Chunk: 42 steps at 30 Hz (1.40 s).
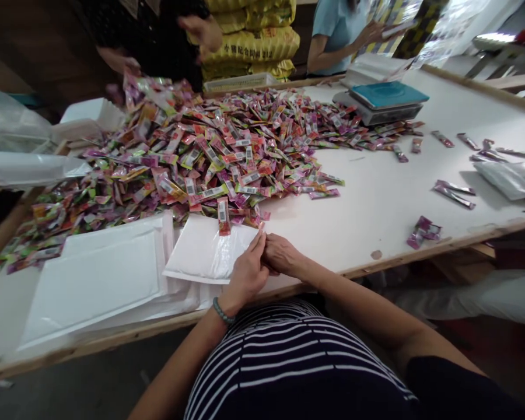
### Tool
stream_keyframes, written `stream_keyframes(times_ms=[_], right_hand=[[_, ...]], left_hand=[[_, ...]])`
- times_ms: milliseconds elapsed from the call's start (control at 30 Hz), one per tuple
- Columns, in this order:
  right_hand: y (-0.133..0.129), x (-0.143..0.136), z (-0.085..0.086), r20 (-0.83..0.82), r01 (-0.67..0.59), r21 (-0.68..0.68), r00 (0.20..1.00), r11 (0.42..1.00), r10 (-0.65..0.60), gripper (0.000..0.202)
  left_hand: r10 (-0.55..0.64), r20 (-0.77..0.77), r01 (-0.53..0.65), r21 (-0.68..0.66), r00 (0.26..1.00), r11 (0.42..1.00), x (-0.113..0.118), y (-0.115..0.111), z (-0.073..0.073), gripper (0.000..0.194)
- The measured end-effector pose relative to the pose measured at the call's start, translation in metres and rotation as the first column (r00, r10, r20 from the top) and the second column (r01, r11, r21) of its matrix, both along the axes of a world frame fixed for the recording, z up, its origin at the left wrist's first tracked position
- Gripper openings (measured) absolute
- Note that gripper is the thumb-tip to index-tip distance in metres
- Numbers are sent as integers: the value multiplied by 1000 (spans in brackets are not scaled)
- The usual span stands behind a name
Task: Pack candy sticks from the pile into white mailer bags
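Observation:
A filled white padded envelope [205, 248] lies near the table's front edge, its right end between my two hands. My left hand [250, 265] is closed on that end, thumb and fingers pressed together. Right against it, my right hand [283, 255] is closed at the same corner, its fingertips partly hidden. One small candy-like sachet [223, 216] with a barcode lies over the envelope's far edge. To the left is a stack of flat white padded envelopes [107, 271]. Just beyond spreads a large heap of colourful sachets [227, 151].
A scale with a blue top [389, 93] stands at the back right. Loose sachets [424, 231] and a plastic-wrapped pack [514, 178] lie on the white table [367, 198]. Two people work across it, before yellow sacks [254, 46]. White envelopes [90, 114] stand at the far left.

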State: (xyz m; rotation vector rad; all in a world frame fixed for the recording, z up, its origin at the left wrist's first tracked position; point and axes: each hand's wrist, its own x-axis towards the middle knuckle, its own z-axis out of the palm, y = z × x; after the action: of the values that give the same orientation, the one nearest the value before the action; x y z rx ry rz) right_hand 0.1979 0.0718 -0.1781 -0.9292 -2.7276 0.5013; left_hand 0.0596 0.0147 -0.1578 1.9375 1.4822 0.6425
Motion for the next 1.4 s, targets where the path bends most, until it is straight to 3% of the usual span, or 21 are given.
stream_keyframes(times_ms=[100, 200, 300, 400, 467, 533, 567, 633, 700, 800, 867, 933, 1000, 1067, 1133, 1200, 1267, 1333, 1400], right_hand=[[12, 3, 41, -77, -67, -97, 995, 993, 60, 14], [20, 16, 103, -340, -156, -127, 934, 980, 105, 25], [18, 26, 158, -630, -63, -52, 777, 997, 17, 23], [14, 31, 177, -797, 87, -14, 600, 996, -64, 20], [17, 32, 164, -839, 156, -48, 529, 987, -124, 20], [21, 31, 136, -816, 232, -113, 533, 966, -223, 19], [22, 30, 117, -769, 263, -129, 582, 956, -264, 18], [20, 29, 76, -589, 257, -100, 764, 961, -265, 16], [12, 30, 36, -317, 124, -50, 939, 991, -134, 19], [-1, 49, -10, -52, -15, -33, 999, 999, 13, 27], [-3, 75, -27, 15, 7, -3, 1000, 1000, -7, 34], [2, 111, -34, 86, 114, 39, 989, 993, -117, 40], [10, 148, -34, 199, 301, 80, 929, 950, -311, 39], [17, 176, -29, 299, 477, 108, 821, 872, -486, 34], [23, 183, -21, 309, 565, 111, 762, 817, -569, 28], [27, 165, -11, 192, 554, 93, 806, 828, -560, 26], [32, 125, -2, 8, 471, 77, 881, 879, -473, 26], [39, 76, 4, -118, 345, 70, 935, 936, -335, 36], [49, 34, 4, -98, 257, 91, 964, 962, -248, 53]], left_hand=[[95, 174, -100, 17, 980, 995, -3, 4, 24, 79], [243, 406, -211, -121, 881, 970, -10, 8, 61, 79], [355, 601, -216, -294, 716, 931, -22, 7, 102, 80], [392, 724, -285, -274, 568, 919, -34, 3, 129, 79], [403, 739, -320, -262, 540, 910, -41, 0, 135, 77], [434, 719, -322, -299, 543, 898, -46, -2, 135, 71], [451, 713, -331, -314, 536, 890, -48, -3, 136, 68], [467, 725, -370, -306, 506, 877, -51, -6, 140, 65], [453, 761, -416, -264, 464, 870, -54, -10, 147, 64], [415, 792, -446, -204, 448, 872, -55, -13, 155, 62], [407, 768, -436, -186, 494, 880, -55, -13, 154, 55], [416, 709, -434, -171, 569, 885, -56, -11, 150, 39], [430, 641, -476, -113, 636, 872, -59, -11, 147, 28], [461, 535, -534, -22, 708, 845, -65, -15, 150, 30], [510, 384, -559, 19, 770, 829, -73, -23, 158, 39], [555, 248, -573, 1, 794, 820, -81, -31, 166, 48], [585, 154, -579, -89, 796, 811, -87, -36, 169, 52], [608, 108, -564, -276, 786, 778, -88, -37, 168, 52], [640, 132, -526, -459, 757, 716, -86, -34, 165, 48]])
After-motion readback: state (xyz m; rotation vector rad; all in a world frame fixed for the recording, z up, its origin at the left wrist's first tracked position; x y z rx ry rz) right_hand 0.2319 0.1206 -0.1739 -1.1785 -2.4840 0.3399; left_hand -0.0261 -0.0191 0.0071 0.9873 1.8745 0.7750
